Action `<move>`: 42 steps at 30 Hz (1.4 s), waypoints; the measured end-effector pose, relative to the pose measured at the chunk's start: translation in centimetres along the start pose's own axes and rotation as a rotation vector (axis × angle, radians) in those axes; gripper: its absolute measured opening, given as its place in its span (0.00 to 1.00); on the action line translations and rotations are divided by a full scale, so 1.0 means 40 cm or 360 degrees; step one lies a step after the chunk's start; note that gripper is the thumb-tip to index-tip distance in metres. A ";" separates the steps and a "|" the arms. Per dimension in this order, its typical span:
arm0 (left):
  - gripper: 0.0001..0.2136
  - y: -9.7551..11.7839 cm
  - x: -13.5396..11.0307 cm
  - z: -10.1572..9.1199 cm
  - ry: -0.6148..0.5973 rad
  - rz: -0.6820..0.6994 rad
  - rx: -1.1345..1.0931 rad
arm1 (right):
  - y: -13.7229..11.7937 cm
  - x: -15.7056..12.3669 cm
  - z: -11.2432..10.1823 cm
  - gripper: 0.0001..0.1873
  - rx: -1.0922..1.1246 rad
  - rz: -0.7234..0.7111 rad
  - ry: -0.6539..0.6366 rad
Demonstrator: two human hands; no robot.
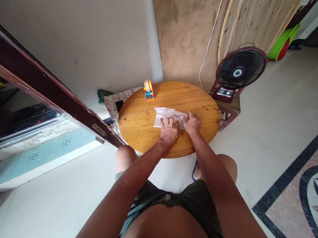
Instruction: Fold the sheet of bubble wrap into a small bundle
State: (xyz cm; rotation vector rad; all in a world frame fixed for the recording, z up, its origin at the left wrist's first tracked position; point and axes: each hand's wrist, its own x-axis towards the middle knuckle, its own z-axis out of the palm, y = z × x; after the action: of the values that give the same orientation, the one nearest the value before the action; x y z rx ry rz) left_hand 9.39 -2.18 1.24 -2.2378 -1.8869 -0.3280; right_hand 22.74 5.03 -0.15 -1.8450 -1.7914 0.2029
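- Dark red frame (70, 100) running slantwise to the left of the oval wooden surface (136, 132), with a pale wall (105, 32) beyond.
- Printed sack (112, 106) just beside the surface's left side.
- Orange and blue tape dispenser (148, 89) standing on the surface, near its far left edge.
- Crinkled, whitish see-through plastic sheet (160, 113), perhaps bubble wrap, lying across the surface's middle. Probably very light, soft and limp, somewhat slippery, easily creased or torn. Best held by the exposed left end or far edge, with gentle pressure from spread fingers.
- Left hand (169, 131) palm down on the sheet at the surface's middle, fingers spread and bent. Grip loosely open, pressing rather than closed around anything.
- Right hand (192, 123) just right of the surface's middle, fingers curled at the sheet's right end. Grip partly hidden; cannot tell whether pinching the plastic.
- Fan (240, 70) on a small stool (232, 106), right of the surface.
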 end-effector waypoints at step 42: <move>0.22 -0.005 -0.036 -0.037 -0.0164 0.0131 -0.0034 | -0.039 0.039 -0.050 0.26 0.0007 0.0065 -0.0552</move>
State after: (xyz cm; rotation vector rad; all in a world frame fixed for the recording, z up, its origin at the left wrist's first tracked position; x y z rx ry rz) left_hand 8.89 -3.92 2.23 -2.3817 -1.8412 -0.2253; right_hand 22.49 5.91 2.68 -1.9357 -1.9754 0.5720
